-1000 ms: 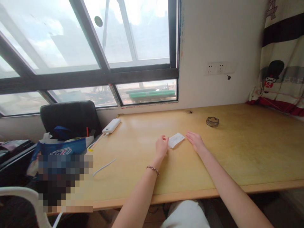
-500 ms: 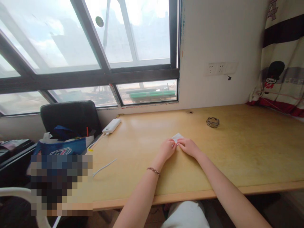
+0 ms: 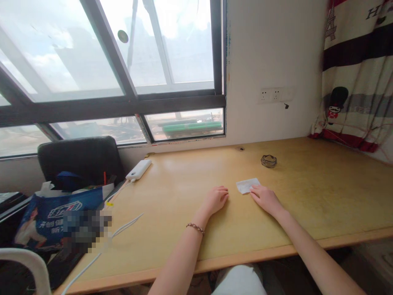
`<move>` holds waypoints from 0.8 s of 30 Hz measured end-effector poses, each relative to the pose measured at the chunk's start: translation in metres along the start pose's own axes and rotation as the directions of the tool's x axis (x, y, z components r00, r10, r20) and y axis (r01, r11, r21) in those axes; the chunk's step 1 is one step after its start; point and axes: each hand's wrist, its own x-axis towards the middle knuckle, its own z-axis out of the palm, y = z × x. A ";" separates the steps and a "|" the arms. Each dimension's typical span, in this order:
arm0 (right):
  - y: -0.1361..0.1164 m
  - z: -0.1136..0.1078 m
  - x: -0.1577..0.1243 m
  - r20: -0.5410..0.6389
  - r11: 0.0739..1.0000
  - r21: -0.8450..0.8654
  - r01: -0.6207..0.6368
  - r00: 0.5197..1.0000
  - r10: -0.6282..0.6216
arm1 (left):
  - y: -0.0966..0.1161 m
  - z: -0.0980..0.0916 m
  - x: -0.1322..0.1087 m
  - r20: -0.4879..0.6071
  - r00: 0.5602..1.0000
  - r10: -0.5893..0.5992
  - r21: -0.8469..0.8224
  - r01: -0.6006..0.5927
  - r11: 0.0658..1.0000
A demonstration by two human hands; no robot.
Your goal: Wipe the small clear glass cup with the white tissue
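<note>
A small white piece of tissue (image 3: 247,185) lies flattened on the wooden table (image 3: 190,172). Its right end is pinched between the thumb and fingers of my right hand (image 3: 266,200). To the left of the tissue, and apart from it, my left hand (image 3: 215,200) rests on the tabletop. The fingers of that hand are curled inward and no object shows in them. A braided bracelet (image 3: 195,228) circles my left wrist.
A dark wire-like ring (image 3: 268,161) sits beyond my right hand. At the left edge are a white power bank (image 3: 139,169) and a loose white cable (image 3: 123,228). A blue bag (image 3: 58,213) stands before a black chair (image 3: 81,157).
My hands have moved apart. The tissue has gone right with my right hand and now shows more of its surface. My left hand has let go of it, and the view has turned slightly right.
</note>
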 end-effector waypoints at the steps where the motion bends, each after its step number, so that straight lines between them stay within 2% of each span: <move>1: 0.016 -0.007 -0.007 -0.004 0.999 -0.024 -0.027 1.000 0.027 | 0.001 0.000 0.000 0.000 1.000 -0.004 0.004 0.004 1.000; 6: 0.098 -0.036 -0.046 -0.080 0.978 -0.105 -0.181 0.982 0.173 | 0.004 0.000 0.002 -0.013 0.999 -0.047 -0.009 0.047 0.999; 10: 0.134 -0.048 -0.068 -0.090 0.965 -0.138 -0.225 0.973 0.214 | 0.005 0.001 0.003 -0.024 0.998 -0.060 -0.045 0.059 0.997; 19: 0.145 -0.052 -0.066 -0.104 0.963 -0.080 -0.258 0.963 0.249 | 0.003 0.002 0.000 -0.021 0.999 -0.043 -0.043 0.042 0.998; 22: 0.135 -0.051 -0.060 -0.220 0.966 0.024 -0.256 0.942 0.255 | 0.001 0.004 -0.001 -0.034 0.997 -0.064 -0.101 0.060 0.993; 24: 0.112 -0.047 -0.051 -0.366 0.965 0.132 -0.229 0.893 0.262 | -0.002 0.006 -0.001 -0.081 0.991 -0.108 -0.173 0.093 0.981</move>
